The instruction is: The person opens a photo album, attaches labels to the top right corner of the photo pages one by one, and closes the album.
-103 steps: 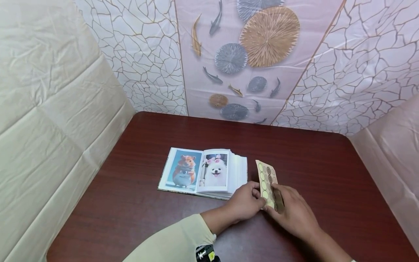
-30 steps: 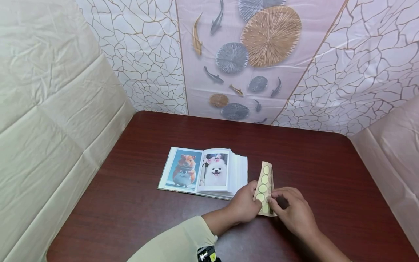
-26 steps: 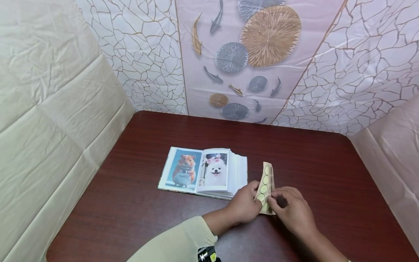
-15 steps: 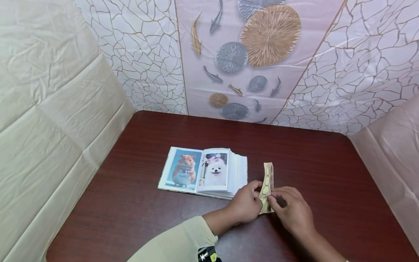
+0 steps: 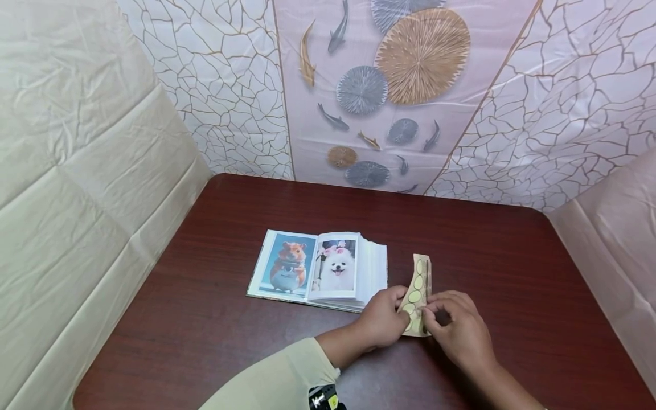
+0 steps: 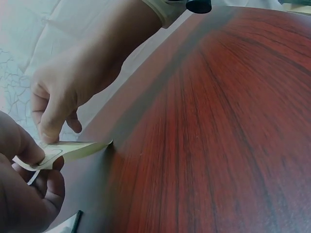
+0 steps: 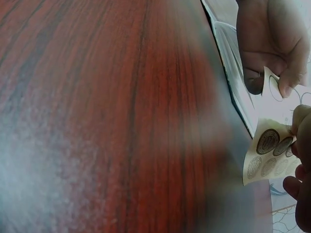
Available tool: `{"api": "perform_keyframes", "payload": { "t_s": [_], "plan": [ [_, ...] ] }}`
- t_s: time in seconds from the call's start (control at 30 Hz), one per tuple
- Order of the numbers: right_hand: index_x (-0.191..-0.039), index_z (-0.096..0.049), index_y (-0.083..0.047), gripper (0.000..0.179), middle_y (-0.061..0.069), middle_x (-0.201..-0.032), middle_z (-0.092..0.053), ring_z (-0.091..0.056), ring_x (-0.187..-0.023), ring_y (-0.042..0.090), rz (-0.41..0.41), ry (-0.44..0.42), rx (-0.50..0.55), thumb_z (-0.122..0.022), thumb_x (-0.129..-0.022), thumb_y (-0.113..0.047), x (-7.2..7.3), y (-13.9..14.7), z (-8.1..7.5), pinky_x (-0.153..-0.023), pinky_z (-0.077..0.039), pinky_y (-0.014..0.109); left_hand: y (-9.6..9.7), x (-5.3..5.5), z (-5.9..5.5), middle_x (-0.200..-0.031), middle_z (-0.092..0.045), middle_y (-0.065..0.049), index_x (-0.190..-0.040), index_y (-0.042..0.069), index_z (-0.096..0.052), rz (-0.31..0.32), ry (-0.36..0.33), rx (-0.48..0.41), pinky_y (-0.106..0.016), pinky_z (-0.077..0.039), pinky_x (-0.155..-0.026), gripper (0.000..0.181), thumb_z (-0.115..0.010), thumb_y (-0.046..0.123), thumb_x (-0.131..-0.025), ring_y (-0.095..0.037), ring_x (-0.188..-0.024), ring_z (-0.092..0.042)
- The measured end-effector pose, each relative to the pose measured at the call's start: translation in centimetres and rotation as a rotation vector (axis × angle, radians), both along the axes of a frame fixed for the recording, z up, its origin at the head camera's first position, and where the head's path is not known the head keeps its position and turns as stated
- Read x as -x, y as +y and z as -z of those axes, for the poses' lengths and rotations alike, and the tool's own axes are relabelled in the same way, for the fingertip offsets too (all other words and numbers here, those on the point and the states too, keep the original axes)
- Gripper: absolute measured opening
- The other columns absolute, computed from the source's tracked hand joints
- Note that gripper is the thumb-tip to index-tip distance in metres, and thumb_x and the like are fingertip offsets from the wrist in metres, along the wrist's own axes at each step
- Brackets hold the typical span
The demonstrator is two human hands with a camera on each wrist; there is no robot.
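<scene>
A tan sheet of round stickers is held up just right of an open photo album. Yellow circles run down the side facing the head camera. In the right wrist view, dark printed round stickers show on its other part. My left hand pinches the sheet's lower left edge between thumb and fingers. My right hand has thumb and forefinger pinched at the sheet's right side, near the fold. Whether those fingertips have a single sticker's edge cannot be made out.
The album lies flat on the dark red wooden table, showing a hamster picture and a white dog picture. A patterned cloth hangs behind the table. Pale cloth covers the left side.
Since the oldest frame, the sheet has bent and turned so the yellow circles face up and the dark stickers turn away. The right fingers have shifted to its edge; in the last half second it tilted slightly.
</scene>
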State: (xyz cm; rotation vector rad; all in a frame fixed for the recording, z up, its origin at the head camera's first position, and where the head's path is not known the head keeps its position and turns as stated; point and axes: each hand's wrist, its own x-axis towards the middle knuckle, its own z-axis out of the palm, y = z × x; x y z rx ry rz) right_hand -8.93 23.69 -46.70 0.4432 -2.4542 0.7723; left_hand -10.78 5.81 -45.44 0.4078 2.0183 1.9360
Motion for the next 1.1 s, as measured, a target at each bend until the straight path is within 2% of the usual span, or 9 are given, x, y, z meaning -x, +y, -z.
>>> {"api": "perform_keyframes", "payload": {
  "t_s": [0.13, 0.23, 0.43, 0.6, 0.9, 1.1],
  "plan": [
    [-0.077, -0.065, -0.017, 0.016, -0.004, -0.092, -0.065, -0.053, -0.097, 0.015, -0.013, -0.018, 0.009, -0.078, -0.069, -0.016, -0.12, -0.01, -0.09, -0.086, -0.030, 0.011, -0.14, 0.07, 0.15, -0.088, -0.067, 0.001, -0.106, 0.006, -0.062, -0.019, 0.024, 0.019, -0.019, -0.050, -0.060, 0.033, -0.050, -0.012, -0.082, -0.006, -0.068, -0.062],
    [-0.080, -0.067, -0.015, 0.017, -0.004, -0.092, -0.065, -0.053, -0.097, 0.015, -0.011, -0.023, 0.016, -0.079, -0.069, -0.015, -0.15, -0.03, -0.17, -0.086, -0.031, 0.011, -0.21, 0.05, 0.19, -0.091, -0.067, 0.001, -0.109, 0.007, -0.060, -0.007, 0.023, 0.009, -0.020, -0.051, -0.062, 0.035, -0.049, -0.012, -0.082, -0.007, -0.071, -0.063],
    [-0.078, -0.067, -0.018, 0.016, -0.006, -0.091, -0.066, -0.054, -0.094, 0.011, -0.007, -0.018, 0.024, -0.079, -0.069, -0.015, -0.22, -0.08, -0.17, -0.079, -0.034, 0.010, -0.25, 0.04, 0.21, -0.092, -0.067, 0.003, -0.110, 0.008, -0.056, 0.041, 0.039, 0.010, -0.020, -0.050, -0.063, 0.037, -0.046, -0.013, -0.082, -0.007, -0.072, -0.063],
    [-0.076, -0.066, -0.021, 0.017, -0.006, -0.090, -0.066, -0.055, -0.092, 0.011, -0.007, -0.014, 0.027, -0.079, -0.069, -0.013, -0.29, -0.07, -0.13, -0.075, -0.036, 0.012, -0.11, 0.06, 0.26, -0.089, -0.066, 0.005, -0.108, 0.010, -0.054, 0.043, 0.052, 0.017, -0.019, -0.050, -0.062, 0.037, -0.045, -0.014, -0.080, -0.007, -0.070, -0.063],
    [-0.077, -0.066, -0.015, 0.019, -0.005, -0.088, -0.065, -0.056, -0.090, 0.013, -0.040, 0.017, 0.052, -0.080, -0.066, -0.010, -0.18, 0.06, -0.02, -0.080, -0.035, 0.009, -0.17, 0.13, 0.34, -0.086, -0.065, 0.003, -0.108, 0.009, -0.053, 0.067, 0.074, 0.002, -0.019, -0.049, -0.062, 0.037, -0.043, -0.014, -0.080, -0.006, -0.068, -0.060],
    [-0.078, -0.068, -0.017, 0.016, -0.007, -0.088, -0.066, -0.056, -0.088, 0.009, -0.056, -0.003, 0.056, -0.080, -0.068, -0.011, -0.16, 0.13, -0.09, -0.071, -0.038, 0.012, -0.25, 0.14, 0.28, -0.084, -0.063, 0.004, -0.108, 0.011, -0.055, 0.056, 0.113, 0.062, -0.019, -0.048, -0.063, 0.039, -0.045, -0.012, -0.079, -0.003, -0.066, -0.058]
  ]
}}
